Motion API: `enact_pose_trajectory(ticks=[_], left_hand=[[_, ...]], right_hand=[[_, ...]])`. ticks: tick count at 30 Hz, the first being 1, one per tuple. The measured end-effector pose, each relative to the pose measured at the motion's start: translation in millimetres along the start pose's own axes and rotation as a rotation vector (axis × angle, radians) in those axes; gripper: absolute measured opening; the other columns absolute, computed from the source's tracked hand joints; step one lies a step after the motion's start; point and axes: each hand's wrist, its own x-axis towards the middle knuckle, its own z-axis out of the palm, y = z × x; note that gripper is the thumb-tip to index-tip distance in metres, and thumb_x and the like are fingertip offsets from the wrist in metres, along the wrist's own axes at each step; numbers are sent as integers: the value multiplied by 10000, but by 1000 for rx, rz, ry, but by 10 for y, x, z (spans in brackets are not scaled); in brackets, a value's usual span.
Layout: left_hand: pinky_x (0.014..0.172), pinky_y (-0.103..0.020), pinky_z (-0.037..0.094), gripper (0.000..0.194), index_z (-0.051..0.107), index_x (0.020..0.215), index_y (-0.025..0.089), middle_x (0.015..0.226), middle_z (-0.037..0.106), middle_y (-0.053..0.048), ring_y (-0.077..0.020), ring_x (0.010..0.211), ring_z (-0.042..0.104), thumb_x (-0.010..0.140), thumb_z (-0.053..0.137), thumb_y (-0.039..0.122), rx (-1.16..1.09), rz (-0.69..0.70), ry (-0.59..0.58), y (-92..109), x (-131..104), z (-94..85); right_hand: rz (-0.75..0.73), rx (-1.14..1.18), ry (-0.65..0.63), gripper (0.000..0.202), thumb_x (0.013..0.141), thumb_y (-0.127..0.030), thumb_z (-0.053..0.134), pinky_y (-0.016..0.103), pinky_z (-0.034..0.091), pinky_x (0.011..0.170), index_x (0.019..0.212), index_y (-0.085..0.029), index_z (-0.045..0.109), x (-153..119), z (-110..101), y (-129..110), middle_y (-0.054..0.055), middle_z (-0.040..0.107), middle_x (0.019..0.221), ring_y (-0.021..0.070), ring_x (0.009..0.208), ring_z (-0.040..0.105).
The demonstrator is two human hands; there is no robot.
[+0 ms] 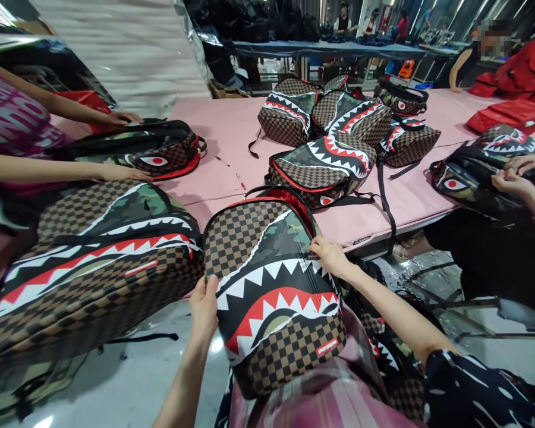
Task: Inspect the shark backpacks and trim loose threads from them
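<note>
A checkered backpack (276, 285) with a shark-mouth print and a camouflage patch leans upright in front of me, against the near edge of the table. Its top is unzipped, and red lining (294, 202) shows inside. My left hand (205, 300) grips its left side, with the thumb on the front and the other fingers hidden behind. At the upper right edge, by the opening, my right hand (330, 255) pinches the backpack; whether a zipper pull is between the fingers, I cannot tell.
Several similar backpacks (321, 160) are piled on the pink table (223, 122). Another large backpack (111, 249) lies close on my left. Co-workers' hands (125, 172) at left and a co-worker's hands (517, 172) at right handle backpacks. Red bags (508, 116) lie at the far right.
</note>
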Motion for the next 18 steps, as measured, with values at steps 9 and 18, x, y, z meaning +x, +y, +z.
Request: enact_pose_trajectory(ticks=[9,18], left_hand=[[872,-390,439,453,583,1037,151,980,633,-87,-237,905,569,736,462,468,337,76,32,-59,101,17],[1036,-548,238,670,342,1325,33,1332,381,-261,-363,1276,308,800,452,435,794,652,106,407,-418,678]], right_hand=[[-231,56,67,191,797,-51,409,259,192,506,882,-137,557,-575,-3,-53,34,540,802,113,611,451],[-141,530,-40,274,740,-30,437,213,332,583,928,-160,588,-1324,364,-130,20,598,859,103,705,541]])
